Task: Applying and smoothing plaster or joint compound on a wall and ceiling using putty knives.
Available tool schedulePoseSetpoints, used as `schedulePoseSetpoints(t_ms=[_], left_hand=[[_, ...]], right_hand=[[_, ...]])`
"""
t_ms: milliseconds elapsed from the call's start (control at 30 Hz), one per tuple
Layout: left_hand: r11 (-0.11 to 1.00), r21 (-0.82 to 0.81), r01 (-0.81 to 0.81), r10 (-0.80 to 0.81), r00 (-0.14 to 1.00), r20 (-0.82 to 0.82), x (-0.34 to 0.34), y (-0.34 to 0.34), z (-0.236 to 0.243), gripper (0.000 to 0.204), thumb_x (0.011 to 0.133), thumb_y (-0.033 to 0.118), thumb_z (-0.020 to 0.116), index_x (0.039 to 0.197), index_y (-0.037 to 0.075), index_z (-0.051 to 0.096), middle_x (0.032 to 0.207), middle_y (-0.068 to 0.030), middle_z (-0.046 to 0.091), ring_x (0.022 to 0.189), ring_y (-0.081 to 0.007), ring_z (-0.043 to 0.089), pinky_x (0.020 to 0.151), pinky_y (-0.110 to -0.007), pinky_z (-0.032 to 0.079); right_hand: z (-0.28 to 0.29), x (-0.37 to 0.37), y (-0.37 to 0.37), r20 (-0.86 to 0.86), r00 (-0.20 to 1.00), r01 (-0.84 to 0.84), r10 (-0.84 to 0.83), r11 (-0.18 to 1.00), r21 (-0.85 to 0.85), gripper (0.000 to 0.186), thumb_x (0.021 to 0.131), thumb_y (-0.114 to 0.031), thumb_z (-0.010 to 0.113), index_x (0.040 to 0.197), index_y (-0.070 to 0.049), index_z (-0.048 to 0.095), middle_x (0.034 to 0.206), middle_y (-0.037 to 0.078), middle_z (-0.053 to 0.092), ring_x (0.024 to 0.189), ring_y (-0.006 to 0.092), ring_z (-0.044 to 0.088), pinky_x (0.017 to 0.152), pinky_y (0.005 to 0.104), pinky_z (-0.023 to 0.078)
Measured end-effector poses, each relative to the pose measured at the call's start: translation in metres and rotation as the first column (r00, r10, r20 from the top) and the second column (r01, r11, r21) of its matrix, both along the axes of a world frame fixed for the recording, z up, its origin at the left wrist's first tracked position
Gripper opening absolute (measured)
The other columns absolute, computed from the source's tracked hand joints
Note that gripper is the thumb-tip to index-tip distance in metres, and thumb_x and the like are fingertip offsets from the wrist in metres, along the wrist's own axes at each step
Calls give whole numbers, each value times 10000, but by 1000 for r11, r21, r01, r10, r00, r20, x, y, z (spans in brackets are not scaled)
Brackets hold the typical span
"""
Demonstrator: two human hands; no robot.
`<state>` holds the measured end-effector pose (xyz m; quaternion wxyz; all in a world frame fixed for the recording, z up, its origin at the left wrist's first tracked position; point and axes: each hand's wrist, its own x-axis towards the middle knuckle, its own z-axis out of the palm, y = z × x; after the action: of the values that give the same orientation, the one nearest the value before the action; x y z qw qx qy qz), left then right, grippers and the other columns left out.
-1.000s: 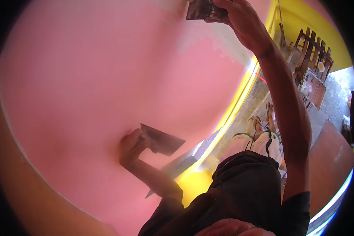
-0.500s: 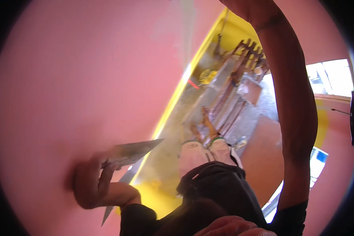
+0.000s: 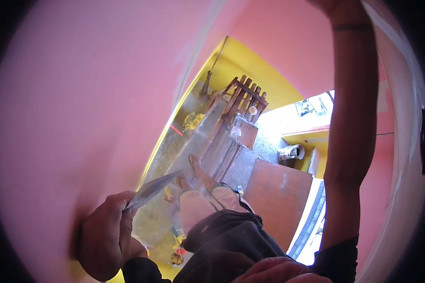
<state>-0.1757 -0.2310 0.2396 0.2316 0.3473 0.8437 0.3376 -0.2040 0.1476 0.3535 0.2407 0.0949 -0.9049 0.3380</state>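
Observation:
At the lower left, my left hand [image 3: 106, 231] is closed on a flat, grey, pointed blade [image 3: 153, 191] that looks like a putty knife. Its tip slants up and to the right, apart from the pink wall [image 3: 80, 118] beside the hand. My right arm [image 3: 352, 127] stretches upward along the right side. Only the base of my right hand [image 3: 337, 7] shows at the top edge; its fingers are cut off, so what they hold or touch is hidden.
Below, my feet rest on a long, wooden, bench-like platform [image 3: 226, 122] with slats at its far end. A white cup [image 3: 253, 110] and a board sit on it. A bucket [image 3: 295, 152], brown panel [image 3: 278, 198] and yellow lower wall [image 3: 264, 78] lie beyond.
The view has swung, so the platform and floor now appear further left, and the bucket shows. My left hand still grips the blade, lower in view; my right arm stays raised.

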Motion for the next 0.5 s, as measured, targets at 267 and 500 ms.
schedulePoseSetpoints(t_ms=[267, 500], left_hand=[[996, -63, -58, 52, 995, -87, 12, 17, -10, 174, 849, 91, 565, 1023, 87, 561, 760, -75, 615, 658, -233, 514, 628, -337, 429], [957, -286, -54, -43, 945, -325, 20, 17, 2, 136, 860, 135, 561, 990, 97, 554, 754, -54, 616, 646, -229, 516, 628, -328, 409]], right_hand=[[-20, 41, 11, -9, 987, 99, -162, 646, -757, 236, 929, -37, 371, 964, 156, 502, 890, 267, 613, 953, 390, 599, 960, 463, 491], [-135, 26, 66, 191, 981, 194, -39, 285, -939, 194, 905, -43, 428, 1026, 64, 536, 976, 183, 627, 939, 300, 633, 927, 429, 521]])
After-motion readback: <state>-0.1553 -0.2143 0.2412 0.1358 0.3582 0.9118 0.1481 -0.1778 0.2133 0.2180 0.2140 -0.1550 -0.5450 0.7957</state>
